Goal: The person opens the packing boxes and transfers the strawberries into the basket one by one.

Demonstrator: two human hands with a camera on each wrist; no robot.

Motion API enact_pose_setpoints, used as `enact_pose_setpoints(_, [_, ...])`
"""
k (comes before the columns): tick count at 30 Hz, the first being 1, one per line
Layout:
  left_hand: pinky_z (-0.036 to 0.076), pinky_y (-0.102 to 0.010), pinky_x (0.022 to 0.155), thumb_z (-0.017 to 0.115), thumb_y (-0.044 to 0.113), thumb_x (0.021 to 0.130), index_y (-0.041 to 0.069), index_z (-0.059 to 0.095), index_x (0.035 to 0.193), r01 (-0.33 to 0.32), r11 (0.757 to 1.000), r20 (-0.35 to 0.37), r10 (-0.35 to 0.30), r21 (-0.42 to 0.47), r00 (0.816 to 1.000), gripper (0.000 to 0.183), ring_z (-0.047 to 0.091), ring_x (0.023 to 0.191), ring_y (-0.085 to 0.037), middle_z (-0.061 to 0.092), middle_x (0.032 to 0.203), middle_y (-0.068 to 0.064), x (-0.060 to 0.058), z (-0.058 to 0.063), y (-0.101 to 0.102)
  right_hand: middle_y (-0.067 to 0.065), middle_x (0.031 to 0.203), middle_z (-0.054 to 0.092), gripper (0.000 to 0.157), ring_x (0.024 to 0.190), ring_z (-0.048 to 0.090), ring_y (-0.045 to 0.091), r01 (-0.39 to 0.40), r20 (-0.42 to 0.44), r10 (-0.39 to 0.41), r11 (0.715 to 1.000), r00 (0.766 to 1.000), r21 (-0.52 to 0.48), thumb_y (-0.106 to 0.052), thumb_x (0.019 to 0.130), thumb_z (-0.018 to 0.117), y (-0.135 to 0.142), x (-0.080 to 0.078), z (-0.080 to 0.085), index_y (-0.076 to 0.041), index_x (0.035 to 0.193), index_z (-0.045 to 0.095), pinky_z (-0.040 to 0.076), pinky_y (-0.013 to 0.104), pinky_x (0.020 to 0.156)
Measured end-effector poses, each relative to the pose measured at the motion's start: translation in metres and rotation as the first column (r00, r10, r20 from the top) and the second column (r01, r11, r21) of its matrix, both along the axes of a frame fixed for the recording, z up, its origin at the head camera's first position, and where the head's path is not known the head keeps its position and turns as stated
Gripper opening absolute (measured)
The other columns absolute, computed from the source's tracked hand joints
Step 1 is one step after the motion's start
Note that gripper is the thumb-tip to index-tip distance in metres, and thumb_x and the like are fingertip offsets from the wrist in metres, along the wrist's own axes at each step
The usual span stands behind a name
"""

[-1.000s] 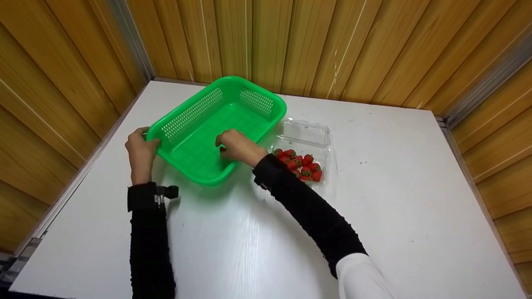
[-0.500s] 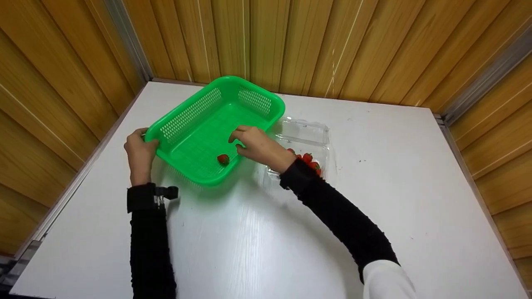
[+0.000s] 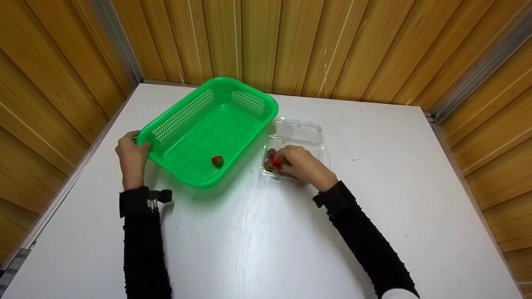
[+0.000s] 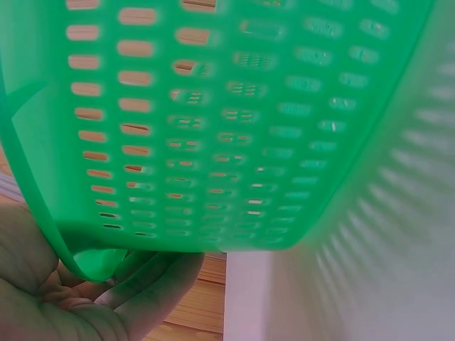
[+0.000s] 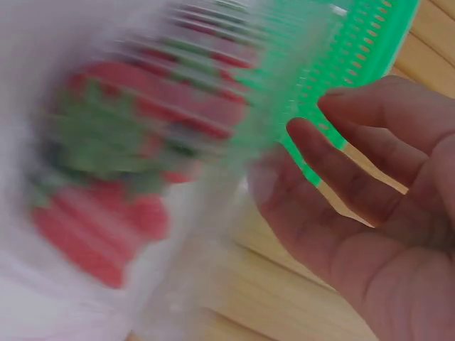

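Observation:
My left hand grips the near-left end of a green plastic basket, thumb inside and fingers under the rim in the left wrist view. One strawberry lies on the basket floor. My right hand is over the clear plastic clamshell box, above several strawberries and hiding part of them. In the right wrist view its fingers are loosely bent and spread, with nothing between them. Blurred strawberries show through the box wall there.
The clamshell's lid lies folded back toward the wall. Everything stands on a white table. Wood-panelled walls close off the back and both sides.
My right hand has left the basket and moved right to the clamshell box. A strawberry now shows on the basket floor. The left hand keeps its grip on the basket.

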State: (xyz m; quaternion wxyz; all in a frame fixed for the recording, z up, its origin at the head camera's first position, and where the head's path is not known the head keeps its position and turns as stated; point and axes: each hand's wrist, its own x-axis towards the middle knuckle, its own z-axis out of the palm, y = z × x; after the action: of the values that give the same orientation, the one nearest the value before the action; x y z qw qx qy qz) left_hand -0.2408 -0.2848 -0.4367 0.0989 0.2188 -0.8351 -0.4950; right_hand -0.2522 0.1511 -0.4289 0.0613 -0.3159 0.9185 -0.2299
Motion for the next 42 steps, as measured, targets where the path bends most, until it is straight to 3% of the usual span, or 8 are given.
enact_pose_setpoints(4, [0.047, -0.019, 0.072, 0.055, 0.001, 0.094, -0.004, 0.048, 0.148, -0.004, 1.000, -0.006, 0.004, -0.011, 1.000, 0.054, 0.061, 0.112, -0.031, 0.060, 0.136, -0.025, 0.001, 0.001, 0.000, 0.015, 0.114, 0.071, 0.031, 0.108, 0.064, 0.029, 0.056, 0.032, -0.057, 0.998, 0.998, 0.043, 0.009, 0.087, 0.067, 0.005, 0.004, -0.012, 0.001, 0.117, 0.072, 0.053, 0.040, 0.092])
enact_pose_setpoints(9, [0.047, -0.020, 0.073, 0.056, 0.001, 0.095, -0.004, 0.048, 0.148, 0.010, 1.000, -0.008, -0.010, -0.014, 1.000, 0.054, 0.061, 0.112, -0.031, 0.060, 0.135, -0.026, 0.000, 0.001, 0.002, 0.015, 0.104, 0.072, 0.023, 0.100, 0.066, 0.032, 0.080, -0.015, -0.079, 0.994, 0.997, 0.081, 0.004, 0.087, 0.073, 0.005, 0.005, -0.022, 0.003, 0.110, 0.074, 0.054, 0.042, 0.087])
enact_pose_setpoints(17, [0.046, -0.021, 0.076, 0.056, 0.001, 0.094, -0.005, 0.047, 0.149, 0.007, 1.000, 0.004, -0.007, -0.016, 1.000, 0.055, 0.060, 0.116, -0.032, 0.059, 0.137, -0.026, 0.000, 0.004, 0.002, 0.017, 0.096, 0.072, 0.019, 0.094, 0.066, 0.034, 0.150, -0.042, -0.146, 0.980, 0.988, 0.133, -0.005, 0.087, 0.078, -0.001, 0.005, -0.022, 0.005, 0.103, 0.074, 0.053, 0.043, 0.083])
enact_pose_setpoints(22, [0.046, -0.021, 0.076, 0.056, 0.001, 0.095, -0.004, 0.047, 0.149, 0.009, 1.000, 0.012, -0.009, -0.010, 1.000, 0.055, 0.060, 0.117, -0.031, 0.059, 0.138, -0.025, -0.001, 0.004, 0.002, 0.016, 0.088, 0.071, 0.013, 0.084, 0.065, 0.031, 0.183, -0.061, -0.174, 0.960, 0.983, 0.213, -0.008, 0.090, 0.075, -0.006, 0.003, -0.018, 0.004, 0.096, 0.073, 0.052, 0.042, 0.073])
enact_pose_setpoints(25, [0.046, -0.021, 0.075, 0.057, 0.002, 0.095, -0.004, 0.047, 0.148, 0.006, 1.000, 0.012, -0.006, -0.017, 1.000, 0.054, 0.060, 0.115, -0.031, 0.059, 0.137, -0.025, 0.000, 0.003, 0.001, 0.015, 0.086, 0.070, 0.005, 0.078, 0.062, 0.025, 0.197, -0.058, -0.188, 0.956, 0.980, 0.219, -0.002, 0.092, 0.069, -0.008, 0.000, -0.018, 0.002, 0.091, 0.072, 0.052, 0.039, 0.068])
enact_pose_setpoints(27, [0.046, -0.020, 0.075, 0.057, 0.003, 0.095, -0.004, 0.048, 0.148, 0.006, 1.000, 0.010, -0.006, -0.023, 1.000, 0.054, 0.060, 0.114, -0.032, 0.059, 0.137, -0.025, 0.000, 0.003, 0.000, 0.015, 0.087, 0.070, 0.008, 0.075, 0.058, 0.022, 0.204, -0.052, -0.197, 0.954, 0.979, 0.222, 0.003, 0.092, 0.065, -0.009, -0.001, -0.019, 0.002, 0.089, 0.073, 0.052, 0.037, 0.066])
enact_pose_setpoints(36, [0.046, -0.020, 0.069, 0.056, 0.001, 0.094, -0.004, 0.049, 0.147, 0.006, 0.999, -0.012, -0.007, -0.034, 1.000, 0.054, 0.061, 0.107, -0.029, 0.062, 0.133, -0.026, 0.001, -0.001, 0.000, 0.016, 0.083, 0.072, 0.019, 0.072, 0.060, 0.022, 0.147, -0.119, -0.122, 0.960, 0.985, 0.237, 0.012, 0.086, 0.062, -0.006, -0.008, -0.023, 0.000, 0.084, 0.075, 0.053, 0.038, 0.064])
enact_pose_setpoints(42, [0.046, -0.021, 0.071, 0.056, 0.001, 0.094, -0.004, 0.049, 0.147, 0.003, 0.999, -0.010, -0.003, -0.034, 1.000, 0.053, 0.062, 0.108, -0.030, 0.062, 0.133, -0.026, 0.000, 0.000, 0.001, 0.015, 0.088, 0.074, 0.019, 0.078, 0.066, 0.026, 0.122, -0.082, -0.108, 0.974, 0.991, 0.190, 0.012, 0.084, 0.066, -0.003, -0.010, -0.023, 0.000, 0.093, 0.078, 0.054, 0.039, 0.068])
